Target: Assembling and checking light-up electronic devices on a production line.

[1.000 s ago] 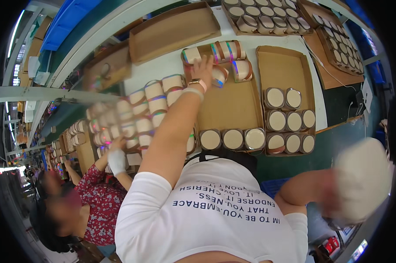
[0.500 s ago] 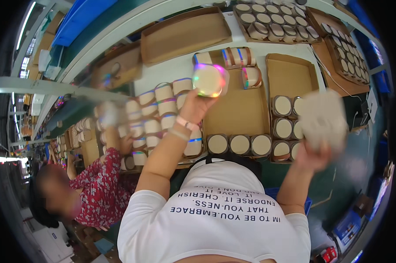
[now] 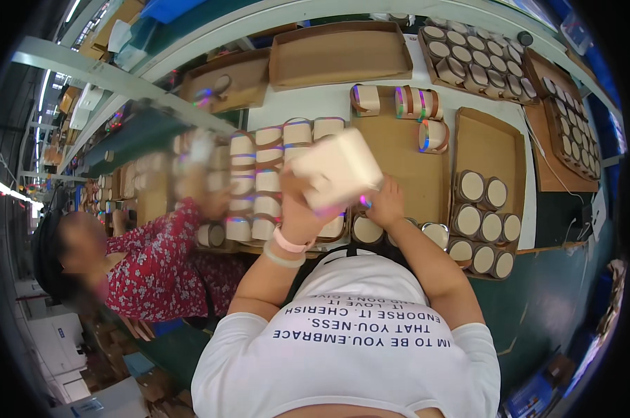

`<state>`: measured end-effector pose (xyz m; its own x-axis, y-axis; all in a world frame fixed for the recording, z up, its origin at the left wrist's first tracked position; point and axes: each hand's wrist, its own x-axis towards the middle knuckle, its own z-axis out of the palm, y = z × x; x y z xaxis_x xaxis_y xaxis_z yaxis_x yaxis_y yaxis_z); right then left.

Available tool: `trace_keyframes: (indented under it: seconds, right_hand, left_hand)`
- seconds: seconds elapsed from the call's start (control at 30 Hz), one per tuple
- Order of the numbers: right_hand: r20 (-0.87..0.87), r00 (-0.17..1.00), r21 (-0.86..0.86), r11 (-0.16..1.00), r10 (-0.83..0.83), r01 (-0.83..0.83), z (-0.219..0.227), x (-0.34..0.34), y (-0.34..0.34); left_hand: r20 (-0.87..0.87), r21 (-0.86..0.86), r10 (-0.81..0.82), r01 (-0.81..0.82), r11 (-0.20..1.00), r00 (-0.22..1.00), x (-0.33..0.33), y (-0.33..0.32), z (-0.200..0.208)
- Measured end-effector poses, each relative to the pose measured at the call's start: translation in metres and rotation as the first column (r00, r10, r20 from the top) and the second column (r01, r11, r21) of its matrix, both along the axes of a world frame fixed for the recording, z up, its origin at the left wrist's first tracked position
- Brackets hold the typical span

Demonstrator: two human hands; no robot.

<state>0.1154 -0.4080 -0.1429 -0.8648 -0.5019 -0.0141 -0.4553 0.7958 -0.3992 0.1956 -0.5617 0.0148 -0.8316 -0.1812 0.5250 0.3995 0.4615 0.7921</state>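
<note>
A boxy cream light-up device (image 3: 339, 171) is held up over the work table, tilted and slightly blurred, with a pink-purple glow along its lower edge. My left hand (image 3: 302, 212), with a pink band on its wrist, is closed around its lower left side. Beside its lower right corner is my right hand (image 3: 387, 204), fingers bent and tips partly hidden, near a small purple light. I cannot tell whether they grip it. Under my hands, a cardboard tray (image 3: 412, 174) holds a front row of round-faced devices and several strapped, glowing ones (image 3: 416, 103) at the back.
Rows of cream devices (image 3: 267, 181) stand to the left. On the right, another cardboard tray (image 3: 486, 132) is partly filled. Fuller trays (image 3: 468, 56) and a shallow bare-bottomed tray (image 3: 339, 56) lie farther back. A co-worker in a red floral top (image 3: 168, 268) reaches in at left.
My right hand has come left from the right-hand tray to beside my left hand; the cream object it held there is no longer seen in it. My left hand has lowered, its device differently tilted.
</note>
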Motion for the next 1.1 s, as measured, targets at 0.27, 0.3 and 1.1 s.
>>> trace_keyframes:
  seconds: [0.27,0.3,1.1]
  right_hand:
    - [0.029,0.903,0.300,0.858,0.428,-0.416,0.009,-0.015,-0.009]
    - [0.028,0.904,0.301,0.859,0.427,-0.415,0.007,-0.015,-0.010]
    - [0.348,0.779,-0.936,0.241,0.522,0.256,0.161,-0.006,0.073]
  left_hand:
    - [0.152,0.537,-0.171,0.064,0.841,0.973,0.028,-0.022,-0.003]
    - [0.199,0.665,-0.307,0.101,0.740,0.931,0.030,-0.022,-0.002]
    - [0.083,0.980,-0.736,-0.191,-0.063,0.672,-0.018,0.059,0.002]
